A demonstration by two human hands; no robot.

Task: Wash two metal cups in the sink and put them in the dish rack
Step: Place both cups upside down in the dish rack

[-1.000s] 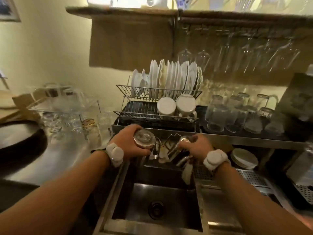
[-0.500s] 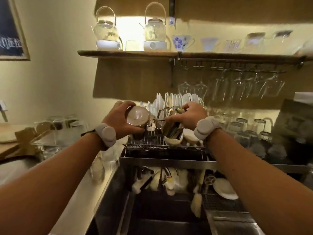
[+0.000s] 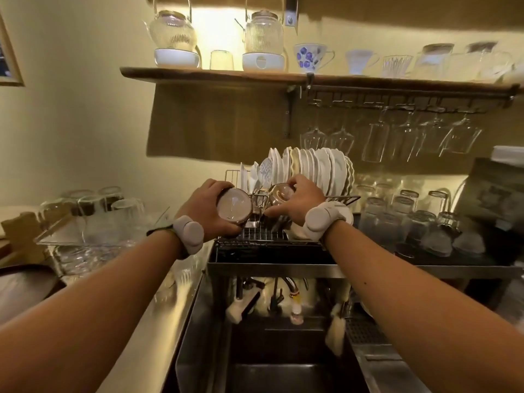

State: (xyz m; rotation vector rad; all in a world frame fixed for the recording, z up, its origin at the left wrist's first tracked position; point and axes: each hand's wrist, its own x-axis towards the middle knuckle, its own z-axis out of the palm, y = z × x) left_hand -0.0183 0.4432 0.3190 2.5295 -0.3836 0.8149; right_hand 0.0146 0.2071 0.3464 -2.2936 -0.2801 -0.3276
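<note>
yellow-lit kitchen wall [image 3: 85,123] fills the upper frame, with a shelf [image 3: 215,73] of teapots [image 3: 173,31] across the top. at lower middle the sink [image 3: 198,344] drops away dark. just above it, at centre frame, sits the rack [image 3: 255,236]. its back row is packed with upright plates [image 3: 314,171], and its front wire floor is partly bare left of centre.

left hand [image 3: 202,207], at centre frame, has fingers and thumb curled round a cup [image 3: 234,206]. the cup lies on its side, a round shiny end facing the camera, above the rack's front left corner. right hand [image 3: 299,199], just right of it, clamps its fingers over the second cup [image 3: 279,193], tilted low over the wire floor. whether that one touches the wire i cannot tell.

washing looks done, and racking seems to be the step in hand. to do it well, turn each cup mouth down so it drains. set it on bare wire rather than on the white crockery [image 3: 296,235] under the right wrist, and keep clear of the plates. place one cup at a time, letting go only once its rim sits flat.
</note>
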